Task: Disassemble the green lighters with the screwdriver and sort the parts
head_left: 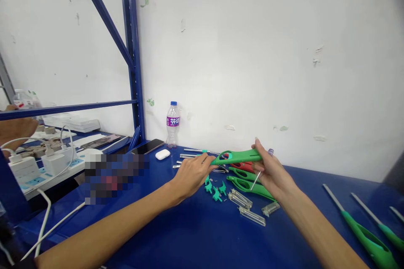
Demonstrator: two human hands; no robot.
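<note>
A green lighter housing with an oval trigger opening is held level above the table between my two hands. My left hand pinches its narrow left end. The fingers of my right hand are closed around its wide right end. A screwdriver with a thin metal shaft is also tucked in my right hand, most of its handle hidden by the fingers. Below lie more green housings, a red housing, teal triggers, clear fuel tanks and metal lighter tubes.
Green lighters with metal tubes lie at the right. At the back stand a plastic bottle, a white earbud case and a phone. Power strips with chargers and a blue rack post are on the left.
</note>
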